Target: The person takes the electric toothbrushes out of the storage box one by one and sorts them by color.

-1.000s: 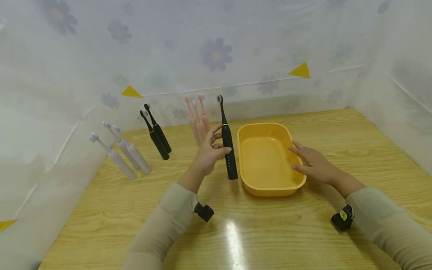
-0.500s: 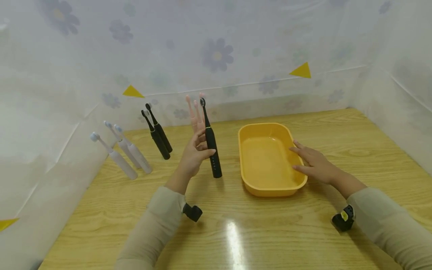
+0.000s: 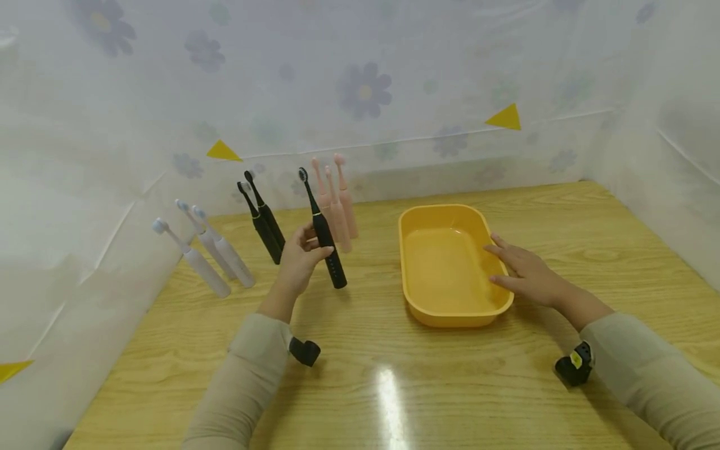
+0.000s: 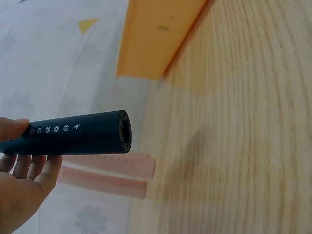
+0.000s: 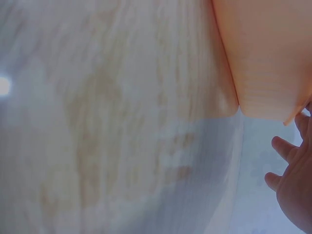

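Note:
My left hand [image 3: 297, 262] pinches the handle of a black electric toothbrush [image 3: 330, 259] between thumb and fingers. The brush is tilted, head up and to the left, and in the left wrist view the bottom end of its handle [image 4: 87, 134] hangs off the table. Just behind it stand several pink electric toothbrushes [image 3: 345, 209], partly covered by it. Two more black electric toothbrushes [image 3: 263, 228] are left of this hand. My right hand [image 3: 525, 272] rests with extended fingers on the right rim of a yellow plastic basin [image 3: 458, 320], which holds nothing.
Several white electric toothbrushes [image 3: 209, 270] stand at the far left of the wooden table [image 3: 450, 387]. A flower-patterned curtain [image 3: 416, 75] closes off the back and both sides. Yellow triangles [image 3: 506, 117] are stuck on it.
My left hand has carried the black toothbrush leftwards from beside the basin, past the front of the pink ones. My right hand has stayed on the basin's rim.

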`<act>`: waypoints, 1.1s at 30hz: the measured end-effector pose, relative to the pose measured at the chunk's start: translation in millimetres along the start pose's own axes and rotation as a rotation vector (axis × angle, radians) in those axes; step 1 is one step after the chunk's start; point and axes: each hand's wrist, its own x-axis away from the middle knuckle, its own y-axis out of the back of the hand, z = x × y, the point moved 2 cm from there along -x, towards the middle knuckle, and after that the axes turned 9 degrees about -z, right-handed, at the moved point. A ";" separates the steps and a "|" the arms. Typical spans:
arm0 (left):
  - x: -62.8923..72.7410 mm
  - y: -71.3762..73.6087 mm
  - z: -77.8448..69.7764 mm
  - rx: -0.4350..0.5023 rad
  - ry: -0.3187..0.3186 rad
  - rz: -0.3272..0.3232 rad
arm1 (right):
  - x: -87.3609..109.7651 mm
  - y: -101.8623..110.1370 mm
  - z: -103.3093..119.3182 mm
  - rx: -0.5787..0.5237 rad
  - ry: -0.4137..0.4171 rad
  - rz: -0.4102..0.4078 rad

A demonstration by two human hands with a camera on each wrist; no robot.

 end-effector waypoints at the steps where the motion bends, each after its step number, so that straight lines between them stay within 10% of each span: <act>1: -1.4 2.7 1.1 -0.033 -0.004 -0.010 | 0.0 0.1 -0.4 0.001 -0.002 0.001; 33: -38.6 45.4 25.5 -0.324 -0.070 -0.259 | 0.2 1.1 1.3 -0.016 0.001 0.011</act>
